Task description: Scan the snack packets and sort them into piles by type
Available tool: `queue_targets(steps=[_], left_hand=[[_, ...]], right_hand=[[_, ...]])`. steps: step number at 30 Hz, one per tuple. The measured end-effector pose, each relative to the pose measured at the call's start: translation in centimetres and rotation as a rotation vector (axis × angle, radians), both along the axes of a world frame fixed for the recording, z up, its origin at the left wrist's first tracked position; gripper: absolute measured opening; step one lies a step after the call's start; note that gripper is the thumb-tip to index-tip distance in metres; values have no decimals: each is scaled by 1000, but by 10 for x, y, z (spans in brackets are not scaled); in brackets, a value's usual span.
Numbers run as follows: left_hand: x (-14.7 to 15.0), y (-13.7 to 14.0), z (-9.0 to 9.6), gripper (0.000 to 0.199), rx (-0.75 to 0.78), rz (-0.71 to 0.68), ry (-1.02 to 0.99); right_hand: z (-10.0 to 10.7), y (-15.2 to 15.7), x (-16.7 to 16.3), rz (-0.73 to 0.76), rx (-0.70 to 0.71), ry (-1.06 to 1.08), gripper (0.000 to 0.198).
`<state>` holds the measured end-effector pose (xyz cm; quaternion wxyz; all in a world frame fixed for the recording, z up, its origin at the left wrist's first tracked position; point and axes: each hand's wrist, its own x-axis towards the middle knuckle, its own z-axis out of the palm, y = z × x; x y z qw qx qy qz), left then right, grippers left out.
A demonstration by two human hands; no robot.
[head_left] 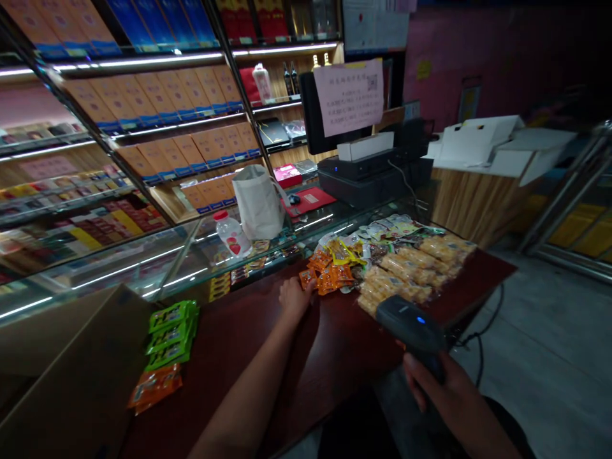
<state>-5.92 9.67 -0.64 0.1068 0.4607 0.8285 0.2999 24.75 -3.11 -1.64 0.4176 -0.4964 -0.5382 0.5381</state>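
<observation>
- Right hand (442, 389): closed round the handle of a black barcode scanner (411, 325); a blue light is seen on the scanner's head, which is aimed toward the snack packets beyond it.
- Left hand (294, 296): laid on the dark red counter (239, 357), fingers on an orange packet (306, 278) at the near edge of the pile; whether the packet is pinched or only touched cannot be told.
- Snack pile (396, 261): orange, yellow and pale packets are heaped just beyond the scanner and to the right of the left hand.
- Green packets (172, 331): stacked well to the left of the left hand, with an orange pack (155, 386) nearer.
- Plastic bottle (233, 236) and white bag (258, 201): set on the glass case beyond the left hand.
- Till terminal (370, 172): placed farthest, behind the pile.
</observation>
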Motion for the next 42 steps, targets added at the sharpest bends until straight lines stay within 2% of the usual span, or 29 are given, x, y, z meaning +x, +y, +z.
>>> queue_targets(steps=[3, 7, 11, 15, 17, 21, 25, 31, 35, 42], left_hand=[[4, 21, 0, 48, -72, 87, 72], [0, 25, -1, 40, -109, 92, 96], [-16, 11, 1, 25, -74, -17, 55], [-23, -18, 2, 18, 34, -118, 1], [-18, -32, 2, 21, 119, -177, -105], [9, -52, 3, 41, 267, -353, -613], [37, -60, 6, 57, 285, -413, -905], [46, -62, -8, 52, 182, -318, -1084], [44, -63, -15, 55, 213, -299, -1123], [46, -67, -24, 49, 236, -328, -1210]], right_hand=[[3, -3, -1, -39, -12, -6, 46], [3, -4, -2, -79, -37, 9, 43], [0, -2, -6, -105, -66, 43, 41], [1, 3, -13, -73, -55, 50, 41], [3, 7, -18, -55, -55, 79, 41], [11, 16, -25, -51, -17, 125, 39], [20, 21, -24, -87, 8, 81, 36], [20, 20, -17, -121, 13, 58, 33], [21, 18, -15, -104, -34, -5, 28], [24, 9, -24, -93, -38, -40, 38]])
